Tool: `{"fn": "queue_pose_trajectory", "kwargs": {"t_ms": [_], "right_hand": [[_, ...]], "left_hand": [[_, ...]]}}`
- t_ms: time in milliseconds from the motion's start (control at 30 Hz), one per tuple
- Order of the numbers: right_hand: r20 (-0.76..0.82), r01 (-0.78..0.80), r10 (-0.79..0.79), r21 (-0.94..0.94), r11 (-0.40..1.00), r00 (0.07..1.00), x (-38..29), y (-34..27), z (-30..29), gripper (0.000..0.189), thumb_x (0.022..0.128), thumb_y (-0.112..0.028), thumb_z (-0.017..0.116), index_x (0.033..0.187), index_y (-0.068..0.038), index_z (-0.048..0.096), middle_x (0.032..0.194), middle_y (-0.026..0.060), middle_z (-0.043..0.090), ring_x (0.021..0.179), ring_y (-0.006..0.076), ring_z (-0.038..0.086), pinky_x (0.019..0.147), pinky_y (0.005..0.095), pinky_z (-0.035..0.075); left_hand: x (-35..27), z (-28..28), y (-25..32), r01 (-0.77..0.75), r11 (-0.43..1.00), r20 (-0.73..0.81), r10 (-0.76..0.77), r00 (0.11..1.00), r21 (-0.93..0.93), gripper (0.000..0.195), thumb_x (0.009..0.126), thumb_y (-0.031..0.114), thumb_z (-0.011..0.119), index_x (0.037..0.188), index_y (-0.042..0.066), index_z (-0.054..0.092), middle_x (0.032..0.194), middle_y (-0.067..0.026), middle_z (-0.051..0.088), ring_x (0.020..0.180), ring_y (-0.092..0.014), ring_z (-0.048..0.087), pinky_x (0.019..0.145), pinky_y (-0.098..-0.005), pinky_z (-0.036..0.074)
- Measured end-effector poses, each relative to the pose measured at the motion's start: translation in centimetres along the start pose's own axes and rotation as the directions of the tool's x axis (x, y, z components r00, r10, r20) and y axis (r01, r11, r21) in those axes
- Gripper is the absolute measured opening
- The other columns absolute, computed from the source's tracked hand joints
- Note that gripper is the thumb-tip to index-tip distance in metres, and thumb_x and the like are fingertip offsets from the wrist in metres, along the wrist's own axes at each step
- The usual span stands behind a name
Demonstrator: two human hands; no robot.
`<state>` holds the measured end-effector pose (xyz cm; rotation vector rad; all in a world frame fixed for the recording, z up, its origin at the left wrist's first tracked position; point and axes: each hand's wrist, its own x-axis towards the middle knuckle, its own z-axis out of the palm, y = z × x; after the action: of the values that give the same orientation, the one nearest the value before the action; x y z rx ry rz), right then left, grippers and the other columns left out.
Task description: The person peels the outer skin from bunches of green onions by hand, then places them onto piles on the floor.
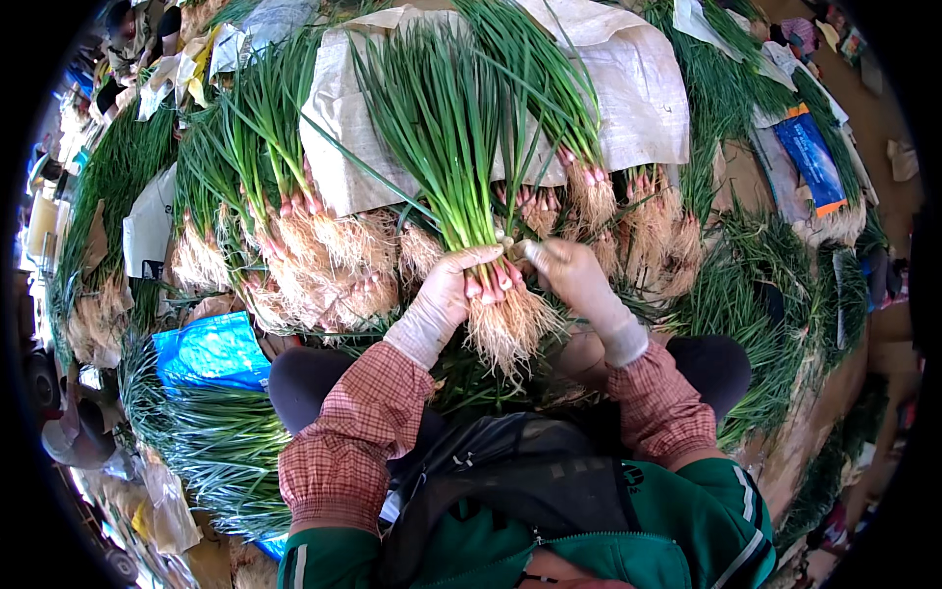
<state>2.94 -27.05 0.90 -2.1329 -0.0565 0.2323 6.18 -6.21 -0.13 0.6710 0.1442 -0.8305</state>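
Note:
A bunch of green onions (452, 162) is held upright before me, leaves pointing away and stringy pale roots (511, 331) hanging towards my lap. My left hand (445, 287), in a pale glove, is closed around the stalks just above the pinkish bulbs. On the other side of the bunch, my gloved right hand (574, 276) has its fingertips bent close against the stalks. It is blurred, and whether a leaf or peel is pinched there I cannot make out. Behind the bunch, a whitish woven sheet (636, 110) lies over more onions.
Rooted onion bunches (324, 250) are heaped to the left, others (651, 221) to the right. A blue plastic bag (210, 350) lies beside my left knee, above more leaves (221, 449). Loose green leaves (751, 294) spread at right. A person (129, 37) is at the far upper left.

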Motion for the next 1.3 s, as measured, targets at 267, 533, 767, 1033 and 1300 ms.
{"fn": "queue_pose_trajectory", "kwargs": {"t_ms": [267, 533, 767, 1033, 1300], "right_hand": [[0.077, -0.102, 0.300, 0.992, 0.069, 0.951, 4.5, 0.7, 6.4, 0.019, 0.096, -0.014, 0.045, 0.095, 0.000, 0.058, 0.077, 0.0038, 0.061, 0.063, 0.0140, 0.057, 0.058, 0.0260, 0.047], [0.089, -0.160, 0.249, -0.555, 0.816, 0.964, 3.0, 0.5, 1.8, 0.047, 0.090, -0.044, 0.053, 0.121, -0.010, 0.058, 0.104, 0.0149, 0.066, 0.083, 0.0217, 0.066, 0.089, 0.0318, 0.049], [-0.355, -0.441, 0.272, -0.594, 0.672, 0.894, 7.0, 2.3, -8.1, 0.040, 0.086, -0.038, 0.060, 0.104, -0.002, 0.061, 0.094, 0.0178, 0.067, 0.086, 0.0291, 0.065, 0.078, 0.0390, 0.051], [-0.076, 0.302, -0.346, -0.336, 0.892, 0.935, -3.2, -1.8, 0.0, 0.036, 0.092, -0.039, 0.055, 0.079, -0.007, 0.063, 0.061, 0.0028, 0.058, 0.050, 0.0114, 0.052, 0.047, 0.0246, 0.043], [-0.095, -0.014, 0.059, 0.420, 0.908, 0.994, 3.3, 0.6, 2.2, 0.033, 0.092, -0.015, 0.051, 0.120, 0.001, 0.054, 0.109, 0.0170, 0.061, 0.097, 0.0223, 0.060, 0.085, 0.0284, 0.048]], "left_hand": [[0.4, 0.6, -0.8, -0.098, 0.994, -0.012, 0.098, 0.995, -0.050, 0.027, 0.079, 0.006, 0.064, 0.103, 0.000, 0.055, 0.089, -0.0139, 0.063, 0.070, -0.023, 0.065, 0.067, -0.0357, 0.056], [-0.7, -1.7, -0.1, -0.086, 0.996, 0.030, 0.087, 0.996, -0.036, 0.049, 0.080, 0.008, 0.060, 0.126, -0.001, 0.043, 0.103, -0.0186, 0.061, 0.093, -0.029, 0.063, 0.074, -0.0383, 0.055], [0.3, 0.4, -0.6, -0.088, 0.990, 0.132, 0.102, 0.986, -0.112, 0.040, 0.080, 0.010, 0.061, 0.116, 0.000, 0.049, 0.084, -0.0200, 0.064, 0.067, -0.025, 0.067, 0.047, -0.0302, 0.053], [0.7, 1.6, 0.6, -0.067, 0.997, -0.064, 0.064, 0.996, -0.045, 0.024, 0.082, 0.018, 0.062, 0.095, -0.002, 0.059, 0.071, -0.0186, 0.064, 0.045, -0.016, 0.058, 0.033, -0.0192, 0.041], [1.0, 1.1, 0.7, 0.008, 1.000, 0.069, -0.008, 0.998, 0.000, 0.031, 0.078, 0.005, 0.064, 0.106, 0.001, 0.054, 0.098, -0.0163, 0.064, 0.079, -0.030, 0.066, 0.070, -0.0427, 0.057]]}}
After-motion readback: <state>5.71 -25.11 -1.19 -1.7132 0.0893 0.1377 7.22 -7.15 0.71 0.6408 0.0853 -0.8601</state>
